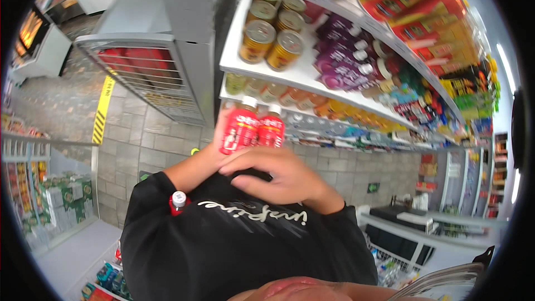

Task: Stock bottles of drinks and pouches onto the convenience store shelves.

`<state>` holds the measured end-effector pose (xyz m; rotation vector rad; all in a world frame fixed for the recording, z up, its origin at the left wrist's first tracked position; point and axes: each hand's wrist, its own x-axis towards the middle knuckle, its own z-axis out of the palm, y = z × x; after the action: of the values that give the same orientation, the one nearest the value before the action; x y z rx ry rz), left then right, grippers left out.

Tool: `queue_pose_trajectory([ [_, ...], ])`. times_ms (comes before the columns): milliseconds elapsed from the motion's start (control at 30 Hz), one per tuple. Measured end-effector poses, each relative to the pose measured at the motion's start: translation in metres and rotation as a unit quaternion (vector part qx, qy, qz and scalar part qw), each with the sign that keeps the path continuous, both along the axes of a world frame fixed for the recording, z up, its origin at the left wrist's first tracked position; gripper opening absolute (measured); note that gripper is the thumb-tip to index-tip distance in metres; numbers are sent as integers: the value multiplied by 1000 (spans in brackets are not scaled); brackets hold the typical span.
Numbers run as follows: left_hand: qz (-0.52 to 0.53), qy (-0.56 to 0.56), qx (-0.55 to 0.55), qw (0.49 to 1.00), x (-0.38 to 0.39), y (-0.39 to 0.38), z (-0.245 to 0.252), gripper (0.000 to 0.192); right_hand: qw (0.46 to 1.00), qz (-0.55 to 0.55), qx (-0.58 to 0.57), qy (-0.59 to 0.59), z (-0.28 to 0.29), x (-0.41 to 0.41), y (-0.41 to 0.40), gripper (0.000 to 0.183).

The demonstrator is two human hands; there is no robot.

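Observation:
My left hand (219,146) is behind and beside two plastic drink bottles with red labels and white caps, held upright side by side: the left bottle (240,129) and the right bottle (271,127). My right hand (276,173) lies across just below them, thumb and fingers apart, its fingertips close to my left wrist. It partly covers the bottles' lower ends; whether it touches them I cannot tell. A third bottle (179,200) with a white cap and red label is tucked at my bent left elbow against my black shirt.
Ahead stands a white shelf (234,65) with gold drink cans (258,37) and purple-labelled bottles (345,60). Left of it is a grey metal rack (167,39) with wire sides. Tiled floor (167,146) lies beneath, and a counter (401,217) stands at the right.

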<state>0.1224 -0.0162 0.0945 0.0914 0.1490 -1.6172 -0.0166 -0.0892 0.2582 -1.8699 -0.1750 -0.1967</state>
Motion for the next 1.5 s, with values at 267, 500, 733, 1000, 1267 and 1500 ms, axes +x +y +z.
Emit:
queue_pose_trajectory([
  [267,-46,-39,-55,997,2,4,6,105,888,-298,-328,-124,52,-2,-73,20],
  [500,-46,-8,-44,998,6,12,-2,91,751,-356,-540,-134,50,37,-145,26],
  [733,-39,14,-78,996,14,20,6,106,685,-365,-629,-48,37,85,-193,34],
  [1000,-29,92,-65,993,26,26,10,95,594,-371,-712,-52,56,132,-206,34],
  [1267,-12,80,-69,994,33,34,9,95,611,-337,-697,-165,69,151,-223,39],
  [1500,4,-21,-77,997,33,42,24,94,673,-326,-656,-107,77,151,-250,37],
])
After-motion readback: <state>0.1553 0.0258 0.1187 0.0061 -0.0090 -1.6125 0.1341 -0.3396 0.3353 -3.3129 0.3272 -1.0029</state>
